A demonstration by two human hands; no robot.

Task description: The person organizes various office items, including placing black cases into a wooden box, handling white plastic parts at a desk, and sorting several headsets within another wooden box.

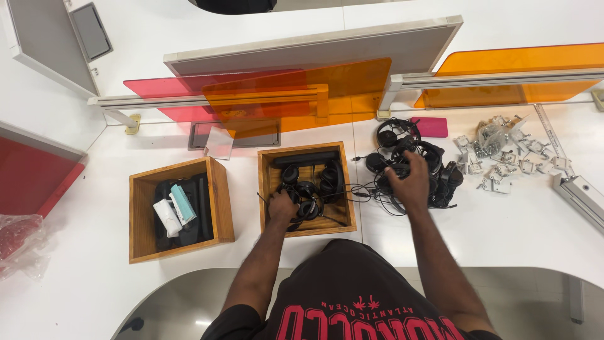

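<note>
— Black headsets everywhere; where were the hands?
— Left hand (282,206) clenched on black headphones (306,189) inside the middle wooden box (345,195); right hand (409,181) grasped the tangled black headset pile (434,165) on the white worktop (516,220), metal brackets (503,154) beside.

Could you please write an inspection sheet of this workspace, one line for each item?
Surface: white desk, mostly bare near the front edge.
Job's things: middle wooden box with black headphones inside; a tangled pile of black headphones to its right.
Clutter: left wooden box with a black pouch and small white and teal items; metal brackets; pink card; plastic wrap.
Grips: left hand in the middle box, on the headphones; right hand on the pile; whether either grip is closed cannot be told.
Cables: thin black cords run from the box to the pile.
Surroundings: orange and red translucent panels, grey dividers.
</note>
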